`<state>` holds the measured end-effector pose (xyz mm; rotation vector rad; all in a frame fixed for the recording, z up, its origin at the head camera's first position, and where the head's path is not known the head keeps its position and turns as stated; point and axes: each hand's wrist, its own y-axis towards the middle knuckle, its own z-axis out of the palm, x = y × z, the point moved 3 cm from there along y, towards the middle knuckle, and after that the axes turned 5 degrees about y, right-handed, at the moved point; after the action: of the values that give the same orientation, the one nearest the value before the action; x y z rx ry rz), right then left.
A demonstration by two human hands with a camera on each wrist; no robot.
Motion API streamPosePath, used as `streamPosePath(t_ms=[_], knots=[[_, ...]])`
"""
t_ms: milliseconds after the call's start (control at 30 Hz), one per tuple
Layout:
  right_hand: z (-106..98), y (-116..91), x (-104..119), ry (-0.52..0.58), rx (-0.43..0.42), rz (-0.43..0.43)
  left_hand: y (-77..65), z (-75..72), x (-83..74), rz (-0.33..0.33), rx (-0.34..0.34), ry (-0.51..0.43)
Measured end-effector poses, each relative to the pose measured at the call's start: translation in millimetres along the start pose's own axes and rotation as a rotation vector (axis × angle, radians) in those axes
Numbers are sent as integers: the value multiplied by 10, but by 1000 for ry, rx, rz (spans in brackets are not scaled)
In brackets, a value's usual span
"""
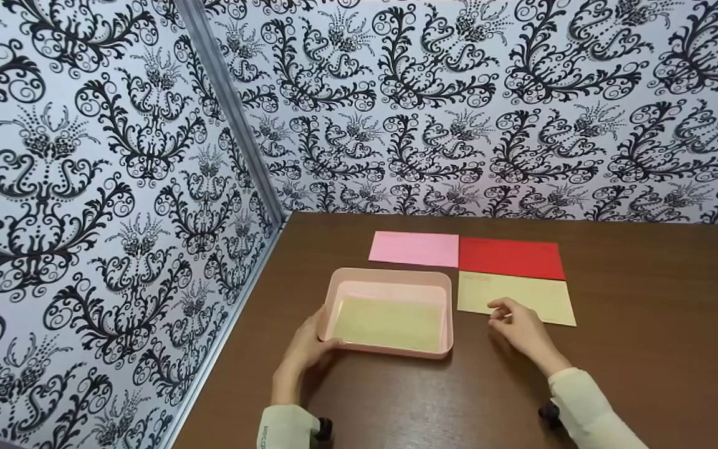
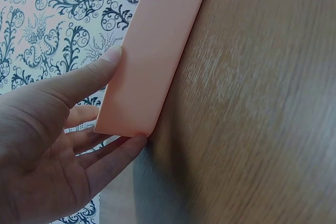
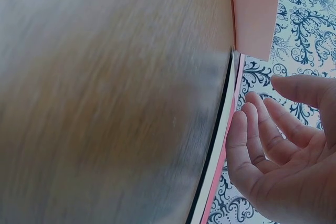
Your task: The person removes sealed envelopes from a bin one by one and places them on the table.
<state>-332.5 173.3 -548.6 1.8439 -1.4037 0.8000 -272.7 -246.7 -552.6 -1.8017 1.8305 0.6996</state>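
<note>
My left hand (image 1: 306, 342) grips the near left corner of a shallow pink box (image 1: 390, 275). In the left wrist view its thumb (image 2: 102, 69) lies at the rim of the near wall and the fingers (image 2: 118, 161) are round the side. A pale yellow envelope (image 1: 390, 321) lies flat inside the box, with a pinkish edge showing past it. My right hand (image 1: 521, 330), with loosely bent fingers and nothing in them, is over the near edge of another pale yellow envelope (image 1: 515, 290) on the table.
Behind that yellow envelope lies a red envelope (image 1: 512, 257), and left of the red one a pink envelope (image 1: 415, 248), behind the box. The brown table (image 1: 421, 399) meets patterned walls (image 1: 459, 125) at the back and left.
</note>
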Motion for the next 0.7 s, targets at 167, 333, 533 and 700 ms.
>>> streamPosePath(t_ms=[167,333,533,700], knots=[[3,-12,25,5,0,10,-9,-4,7,13,0,-7],[3,-18,54,16,3,14,-13,-10,3,22,-6,-14],[11,-9,66,20,4,11,-3,-9,7,13,-3,-13],[24,2,78,18,-1,1,-8,-11,9,19,-4,-10]])
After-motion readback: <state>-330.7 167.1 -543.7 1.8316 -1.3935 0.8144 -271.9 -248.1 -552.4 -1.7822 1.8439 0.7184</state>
